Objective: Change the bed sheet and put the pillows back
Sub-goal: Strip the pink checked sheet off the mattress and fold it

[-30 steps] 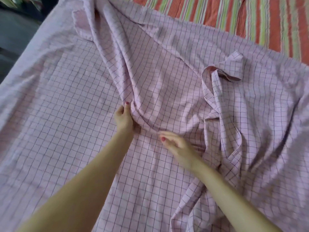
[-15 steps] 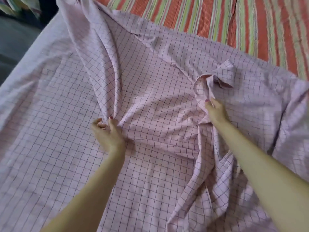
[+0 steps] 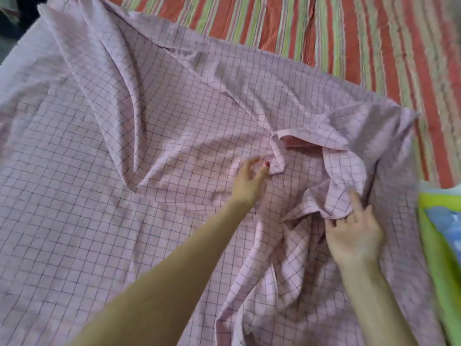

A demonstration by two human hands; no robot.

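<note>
A pink checked bed sheet lies half spread and crumpled over a bed with an orange, green and white striped cover. My left hand reaches to a folded corner of the sheet near the middle, pinching its edge between thumb and finger. My right hand grips a bunched fold of the sheet to the right. No pillows are in view.
A green and blue patterned cloth shows at the right edge. The bed's left edge and dark floor lie at the top left. The striped cover is bare along the top and right.
My left hand let go of the left fold and moved right to the folded corner. My right hand dropped from that corner to the bunched fold lower right. The view shifted right.
</note>
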